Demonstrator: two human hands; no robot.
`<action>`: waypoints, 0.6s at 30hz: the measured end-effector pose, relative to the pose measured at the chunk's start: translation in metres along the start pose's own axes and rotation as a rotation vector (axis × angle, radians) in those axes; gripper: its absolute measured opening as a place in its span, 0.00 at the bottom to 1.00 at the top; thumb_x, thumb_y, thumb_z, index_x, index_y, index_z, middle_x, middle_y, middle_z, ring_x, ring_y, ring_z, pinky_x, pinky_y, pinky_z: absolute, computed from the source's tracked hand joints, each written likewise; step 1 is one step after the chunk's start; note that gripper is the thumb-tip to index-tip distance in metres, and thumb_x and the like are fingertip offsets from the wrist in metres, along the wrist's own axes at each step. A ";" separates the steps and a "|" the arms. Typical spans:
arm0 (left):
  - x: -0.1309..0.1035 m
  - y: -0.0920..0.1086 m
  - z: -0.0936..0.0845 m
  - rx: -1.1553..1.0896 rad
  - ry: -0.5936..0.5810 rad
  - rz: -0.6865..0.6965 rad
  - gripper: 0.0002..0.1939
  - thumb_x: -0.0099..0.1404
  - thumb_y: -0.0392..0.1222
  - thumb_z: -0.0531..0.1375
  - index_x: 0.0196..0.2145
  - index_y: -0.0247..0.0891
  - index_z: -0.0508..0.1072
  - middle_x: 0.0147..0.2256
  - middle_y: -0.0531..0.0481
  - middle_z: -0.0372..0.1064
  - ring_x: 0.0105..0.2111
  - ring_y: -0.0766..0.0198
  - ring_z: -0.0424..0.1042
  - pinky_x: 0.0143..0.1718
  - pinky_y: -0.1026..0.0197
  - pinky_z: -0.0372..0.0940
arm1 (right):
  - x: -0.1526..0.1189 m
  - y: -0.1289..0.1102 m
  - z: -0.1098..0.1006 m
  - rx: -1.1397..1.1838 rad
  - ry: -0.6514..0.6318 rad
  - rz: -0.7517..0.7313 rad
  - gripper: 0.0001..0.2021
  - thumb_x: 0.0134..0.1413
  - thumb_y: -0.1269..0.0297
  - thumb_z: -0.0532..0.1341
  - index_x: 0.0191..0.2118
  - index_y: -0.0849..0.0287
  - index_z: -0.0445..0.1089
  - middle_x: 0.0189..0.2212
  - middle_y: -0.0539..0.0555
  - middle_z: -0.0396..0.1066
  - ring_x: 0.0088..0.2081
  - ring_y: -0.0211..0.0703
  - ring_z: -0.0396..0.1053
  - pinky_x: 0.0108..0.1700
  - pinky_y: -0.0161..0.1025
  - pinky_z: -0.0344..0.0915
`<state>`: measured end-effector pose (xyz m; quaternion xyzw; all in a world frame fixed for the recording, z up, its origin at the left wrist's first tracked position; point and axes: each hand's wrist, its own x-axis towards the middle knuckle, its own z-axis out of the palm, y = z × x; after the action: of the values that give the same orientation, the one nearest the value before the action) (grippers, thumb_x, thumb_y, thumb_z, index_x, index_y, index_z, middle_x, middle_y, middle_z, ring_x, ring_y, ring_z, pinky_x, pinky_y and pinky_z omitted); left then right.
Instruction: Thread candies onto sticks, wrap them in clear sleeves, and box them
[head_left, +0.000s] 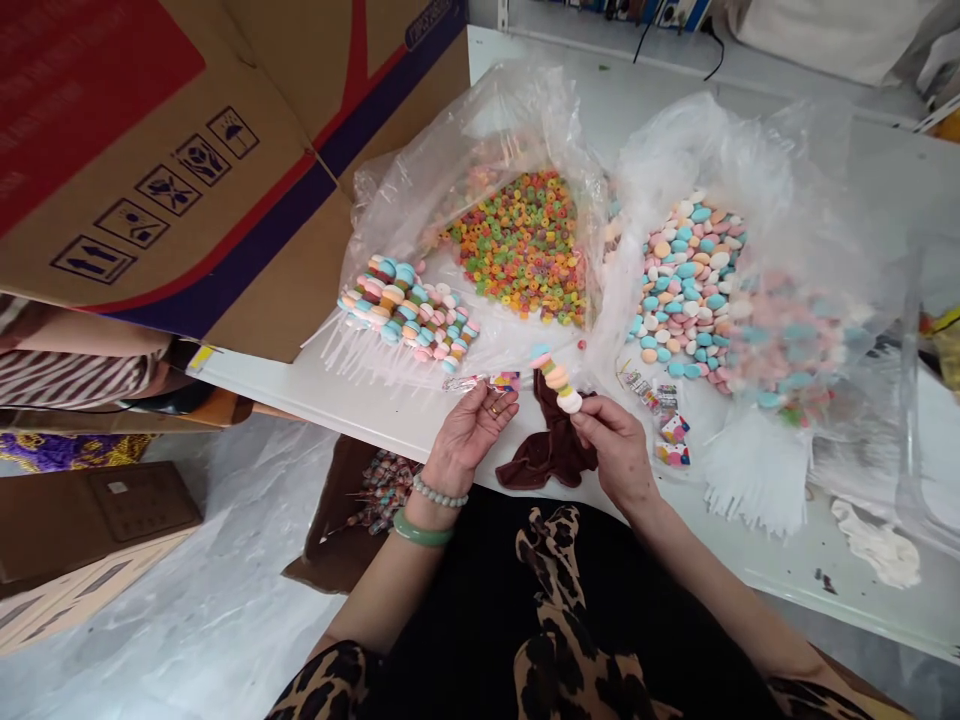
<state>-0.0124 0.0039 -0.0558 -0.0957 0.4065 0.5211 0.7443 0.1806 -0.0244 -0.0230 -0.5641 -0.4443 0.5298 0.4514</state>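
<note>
A short stack of pastel candies (556, 378) is pinched in my right hand (616, 450), above a brown cloth (551, 445). To the left, my left hand (478, 425) has its fingers curled at the edge of a small colourful printed label (504, 381). Beyond it lies a pile of finished candy sticks (405, 308) with white stick ends pointing toward me. An open plastic bag holds small ring candies (532, 250). Another bag, at the right, holds pastel disc candies (690, 285). More printed labels (673, 430) lie right of my right hand.
White sticks (761, 480) and a crumpled white cloth (876, 543) lie on the right of the white table (787, 572). A large cardboard box (277, 250) stands at the left. An open box with candy sticks (386, 490) sits below the table edge.
</note>
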 end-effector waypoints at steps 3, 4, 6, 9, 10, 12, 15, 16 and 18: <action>-0.001 0.000 0.002 -0.044 0.006 -0.010 0.08 0.69 0.37 0.57 0.31 0.35 0.72 0.26 0.49 0.75 0.31 0.63 0.77 0.43 0.57 0.71 | -0.009 -0.001 0.000 -0.118 -0.006 -0.062 0.06 0.54 0.60 0.63 0.28 0.54 0.70 0.21 0.47 0.62 0.24 0.38 0.56 0.27 0.38 0.54; -0.002 0.000 0.003 -0.055 0.012 -0.009 0.09 0.70 0.37 0.56 0.32 0.35 0.72 0.26 0.50 0.75 0.31 0.64 0.78 0.43 0.57 0.71 | -0.010 -0.002 0.001 -0.165 -0.006 -0.099 0.06 0.54 0.61 0.62 0.28 0.54 0.70 0.22 0.47 0.63 0.25 0.38 0.58 0.28 0.38 0.55; -0.004 0.000 0.005 -0.070 0.017 -0.001 0.11 0.71 0.37 0.53 0.33 0.35 0.73 0.26 0.50 0.75 0.31 0.65 0.78 0.43 0.57 0.71 | -0.010 -0.002 0.003 -0.259 -0.013 -0.183 0.05 0.54 0.64 0.61 0.28 0.54 0.70 0.24 0.48 0.65 0.27 0.38 0.61 0.31 0.38 0.58; -0.008 0.002 0.006 -0.082 0.011 0.023 0.13 0.72 0.37 0.51 0.32 0.35 0.72 0.26 0.49 0.76 0.30 0.65 0.78 0.42 0.57 0.72 | -0.009 0.001 0.003 -0.404 -0.022 -0.316 0.06 0.56 0.66 0.59 0.29 0.54 0.70 0.25 0.48 0.66 0.29 0.39 0.64 0.34 0.38 0.61; -0.009 0.003 0.006 -0.089 0.008 0.037 0.13 0.72 0.37 0.51 0.31 0.35 0.72 0.26 0.49 0.76 0.30 0.65 0.78 0.42 0.57 0.72 | -0.010 0.003 0.002 -0.454 -0.015 -0.364 0.06 0.57 0.66 0.59 0.30 0.54 0.70 0.25 0.49 0.67 0.29 0.40 0.65 0.35 0.38 0.61; -0.009 0.004 0.005 -0.107 0.006 0.062 0.13 0.72 0.37 0.52 0.30 0.36 0.72 0.25 0.50 0.75 0.28 0.66 0.77 0.42 0.56 0.73 | -0.011 0.006 0.000 -0.551 0.002 -0.460 0.07 0.59 0.66 0.58 0.32 0.54 0.72 0.27 0.50 0.68 0.30 0.41 0.66 0.36 0.39 0.63; -0.009 0.005 0.005 -0.130 0.017 0.088 0.12 0.71 0.36 0.54 0.30 0.36 0.72 0.22 0.53 0.73 0.25 0.67 0.76 0.43 0.56 0.73 | -0.013 0.009 -0.002 -0.684 0.003 -0.573 0.07 0.61 0.67 0.57 0.36 0.55 0.73 0.28 0.53 0.68 0.31 0.42 0.67 0.35 0.39 0.63; -0.009 0.005 0.005 -0.135 0.020 0.096 0.11 0.70 0.35 0.54 0.30 0.36 0.72 0.23 0.53 0.73 0.26 0.68 0.75 0.43 0.56 0.73 | -0.014 0.010 -0.002 -0.721 0.000 -0.599 0.08 0.61 0.67 0.57 0.36 0.55 0.74 0.27 0.54 0.68 0.30 0.42 0.67 0.35 0.39 0.63; -0.008 0.006 0.005 -0.149 0.018 0.115 0.10 0.70 0.34 0.55 0.30 0.36 0.72 0.25 0.52 0.74 0.27 0.68 0.76 0.44 0.56 0.73 | -0.014 0.010 -0.002 -0.780 0.000 -0.640 0.08 0.61 0.68 0.57 0.37 0.55 0.74 0.26 0.53 0.67 0.29 0.41 0.66 0.34 0.39 0.62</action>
<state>-0.0160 0.0038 -0.0455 -0.1320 0.3784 0.5909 0.7002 0.1826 -0.0405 -0.0297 -0.5262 -0.7599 0.1594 0.3468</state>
